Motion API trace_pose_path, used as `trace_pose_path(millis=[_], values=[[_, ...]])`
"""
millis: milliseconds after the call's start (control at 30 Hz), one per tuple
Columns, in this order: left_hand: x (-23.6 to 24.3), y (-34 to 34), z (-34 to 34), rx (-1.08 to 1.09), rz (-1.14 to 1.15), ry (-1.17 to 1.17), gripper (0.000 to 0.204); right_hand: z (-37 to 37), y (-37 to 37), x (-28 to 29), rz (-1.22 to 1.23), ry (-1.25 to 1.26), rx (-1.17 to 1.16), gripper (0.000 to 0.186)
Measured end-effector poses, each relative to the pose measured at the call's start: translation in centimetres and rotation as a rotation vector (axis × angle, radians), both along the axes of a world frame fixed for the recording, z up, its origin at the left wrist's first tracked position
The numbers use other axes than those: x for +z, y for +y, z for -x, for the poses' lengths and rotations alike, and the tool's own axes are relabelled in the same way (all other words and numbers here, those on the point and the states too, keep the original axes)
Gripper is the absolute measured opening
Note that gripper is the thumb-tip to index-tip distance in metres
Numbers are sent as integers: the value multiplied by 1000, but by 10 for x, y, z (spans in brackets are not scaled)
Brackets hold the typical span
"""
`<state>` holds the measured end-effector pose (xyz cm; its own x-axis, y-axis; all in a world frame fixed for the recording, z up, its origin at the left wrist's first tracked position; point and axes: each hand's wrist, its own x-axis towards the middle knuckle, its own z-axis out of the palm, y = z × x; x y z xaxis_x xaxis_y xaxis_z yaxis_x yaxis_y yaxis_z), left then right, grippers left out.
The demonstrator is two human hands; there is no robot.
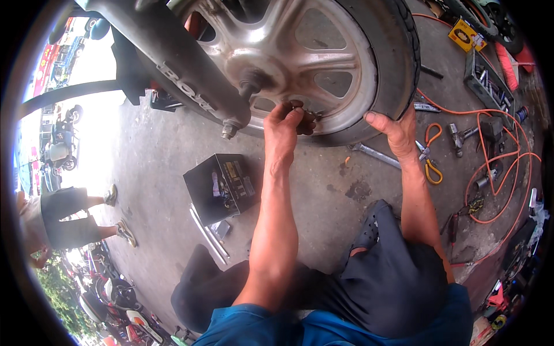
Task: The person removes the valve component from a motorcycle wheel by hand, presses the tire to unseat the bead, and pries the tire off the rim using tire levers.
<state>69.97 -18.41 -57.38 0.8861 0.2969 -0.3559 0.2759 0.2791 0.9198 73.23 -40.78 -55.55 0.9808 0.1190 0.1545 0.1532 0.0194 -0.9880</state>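
Note:
A motorcycle wheel with a silver spoked rim (344, 56) and black tyre (392, 46) hangs beside a dark fork leg (173, 69). My left hand (284, 124) is at the lower rim, right of the axle (251, 81). Its fingers are curled and pinched around something small near the valve area, too hidden to name. My right hand (398, 132) grips the tyre at its lower right, thumb across the sidewall near the rim edge.
An open black box (219, 179), metal bars (208, 233), a wrench (375, 154), orange-handled cutters (433, 170), a hammer (459, 141), a tool tray (487, 86) and a coiled orange hose (502, 207) lie around the floor. Another person (66, 228) stands at left, near parked motorcycles (115, 294).

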Motion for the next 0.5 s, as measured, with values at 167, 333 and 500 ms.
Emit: trace_pose_path(millis=[167,333,500], values=[[-1,5,3,9,-125,8,20,1,3,-2,-9,-2,-1,93],[-7,0,-1,45,-282,-26,18,1,1,-4,15,6,-12,94],[-18,-6,-10,108,-385,-113,13,1,2,2,-13,28,3,93]])
